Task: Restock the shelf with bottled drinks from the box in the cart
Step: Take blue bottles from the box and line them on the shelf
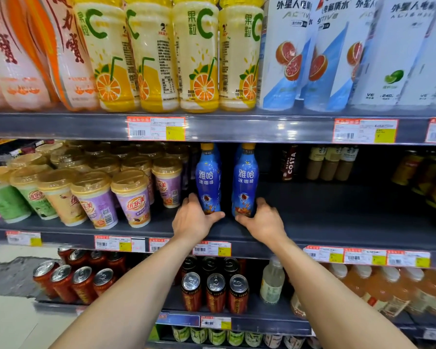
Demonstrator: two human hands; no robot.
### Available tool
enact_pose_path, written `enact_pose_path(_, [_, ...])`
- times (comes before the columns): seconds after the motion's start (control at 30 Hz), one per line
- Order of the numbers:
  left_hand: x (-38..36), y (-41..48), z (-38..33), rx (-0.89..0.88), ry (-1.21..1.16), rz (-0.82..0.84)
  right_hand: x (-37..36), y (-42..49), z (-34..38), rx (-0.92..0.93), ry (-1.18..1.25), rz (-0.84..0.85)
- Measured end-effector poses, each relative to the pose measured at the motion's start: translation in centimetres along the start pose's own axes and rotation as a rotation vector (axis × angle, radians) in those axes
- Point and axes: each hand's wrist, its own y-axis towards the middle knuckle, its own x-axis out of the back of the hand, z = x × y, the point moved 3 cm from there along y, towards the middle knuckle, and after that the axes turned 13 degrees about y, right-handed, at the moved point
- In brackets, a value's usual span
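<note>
Two blue bottles upright on the middle shelf (337, 222): left hand (194, 220) grips left bottle (208, 182), right hand (264, 222) grips right bottle (244, 185), low down, probably sliding them into line. Box, cart unseen.

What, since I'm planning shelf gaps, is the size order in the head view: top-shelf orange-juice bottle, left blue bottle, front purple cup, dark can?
1. orange-juice bottle (top cropped).
2. left blue bottle and purple cup: alike, taller versus wider, unranked.
3. dark can.

The left blue bottle (208, 180) and right blue bottle (245, 182) are standing upright, yellow-capped, slightly apart on the middle shelf (337, 222).
</note>
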Motion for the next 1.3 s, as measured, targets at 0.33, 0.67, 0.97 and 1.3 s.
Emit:
enact_pose_path(0.33, [-1.0, 0.7, -0.4, -0.003, 0.02, -0.025, 0.0, -0.2, 0.1, 0.005, 0.015, -0.003])
enact_pose_path(0.67, [-0.6, 0.2, -0.6, -0.003, 0.041, 0.0, -0.2, -0.2, 0.3, -0.001, -0.009, -0.019])
enact_pose_path(0.97, [-0.7, 0.1, -0.4, 0.012, 0.062, 0.025, 0.0, -0.7, 0.7, -0.037, -0.027, 0.004])
enact_pose_path(1.3, [-0.3, -1.0, 1.2, -0.031, 0.185, 0.027, -0.1, -0.8, 0.7, -0.062, -0.073, 0.012])
